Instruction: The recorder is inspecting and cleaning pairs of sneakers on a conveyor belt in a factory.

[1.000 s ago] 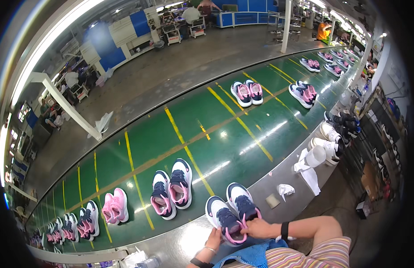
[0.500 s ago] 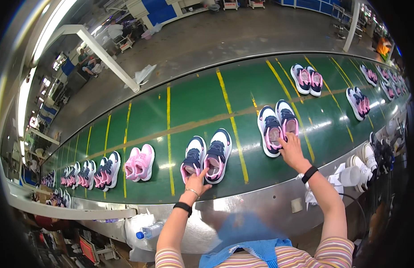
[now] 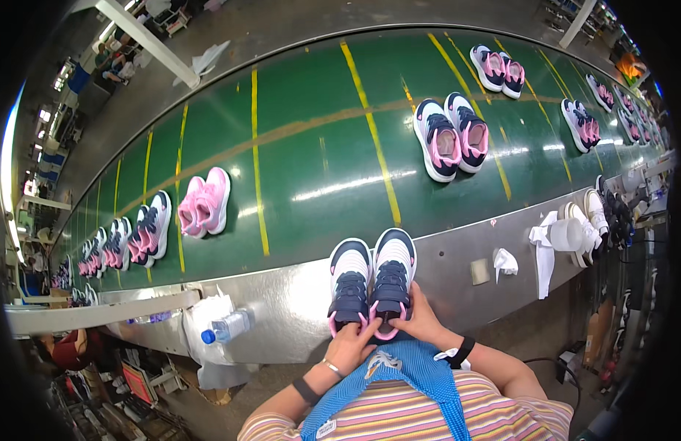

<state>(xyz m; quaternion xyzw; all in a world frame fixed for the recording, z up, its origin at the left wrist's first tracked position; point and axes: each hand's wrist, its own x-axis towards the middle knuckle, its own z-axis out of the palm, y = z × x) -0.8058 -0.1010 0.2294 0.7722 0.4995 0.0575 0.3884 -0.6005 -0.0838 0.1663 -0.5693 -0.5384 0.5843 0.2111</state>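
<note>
A pair of navy, white and pink children's sneakers is close in front of my body, toes pointing away, over the metal ledge. My left hand [image 3: 346,350] has its fingers closed at the heel opening of the left sneaker [image 3: 350,283]. At the heel of the right sneaker [image 3: 393,273], my right hand [image 3: 424,323] grips the collar, thumb by the opening. Both heels are partly covered by my fingers. Farther off on the green conveyor belt [image 3: 318,162] stands a like pair of sneakers [image 3: 437,141], touching neither hand.
A pink pair of shoes [image 3: 207,204] and several navy-pink pairs are on the belt at left; more stand at far right. Along the metal ledge [image 3: 458,253] lie a plastic bottle [image 3: 226,325], crumpled white paper [image 3: 505,262], a white roll [image 3: 565,235] and white shoes [image 3: 582,228].
My left hand brought the near pair off the belt toward my body. The right hand left the other pair and joined at the right sneaker. The view has tilted down.
</note>
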